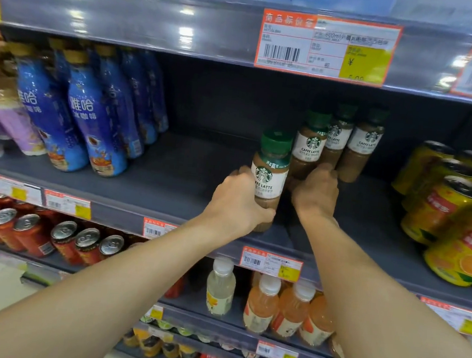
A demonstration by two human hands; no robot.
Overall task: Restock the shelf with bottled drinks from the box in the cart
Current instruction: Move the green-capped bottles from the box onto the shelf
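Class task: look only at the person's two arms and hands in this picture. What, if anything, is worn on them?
Nothing shows on either. The left hand and right hand are bare: no gloves, rings, watch or wristband visible. Both forearms are uncovered right to the picture's lower edge, so no sleeve comes into view.

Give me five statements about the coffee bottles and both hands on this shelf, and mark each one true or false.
1. The left hand grips a latte bottle with a green cap. True.
2. The right hand hangs idle, away from the shelf. False: it reaches in to the latte bottle behind, fingers curled at its lower part.
3. The blue bottles stand left of the latte bottles. True.
4. The yellow cans sit on the shelf below. False: they share the middle shelf, at the right.
5. The gripped bottle lies on its side. False: it is upright.
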